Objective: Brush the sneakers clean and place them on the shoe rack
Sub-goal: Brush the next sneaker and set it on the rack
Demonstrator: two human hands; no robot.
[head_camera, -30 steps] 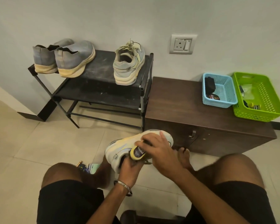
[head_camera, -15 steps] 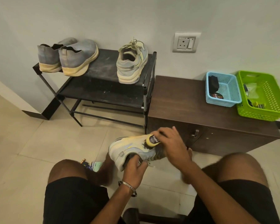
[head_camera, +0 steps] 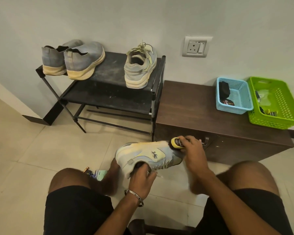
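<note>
A: Taking the shoe rack (head_camera: pixel 109 78) as the landmark, where does the work stand?

B: The sneaker (head_camera: pixel 148 156) in hand is held in the air in front of the rack and below its shelves, over the floor and above the person's knees. Its mate (head_camera: pixel 139 68) already stands on the rack's top shelf at the right end, with a grey pair (head_camera: pixel 73 59) at the left end.

A: And the hands?

B: The left hand (head_camera: pixel 141 177) has its fingers curled into the sneaker's opening at the heel, gripping it. The right hand (head_camera: pixel 192 150) has its fingers closed round a yellow-backed brush (head_camera: pixel 176 143), bristles on the toe end.

A: How should the stroke be done well?

B: Probably short strokes along the upper, with the left hand bracing from inside so the sneaker doesn't twist. The sole edge looks yellowed and likely needs a pass too.

A: What differs from half a second earlier?

B: The brush has travelled from the middle of the upper out to the toe end, and the sneaker has turned so more of its side panel faces the camera.
</note>
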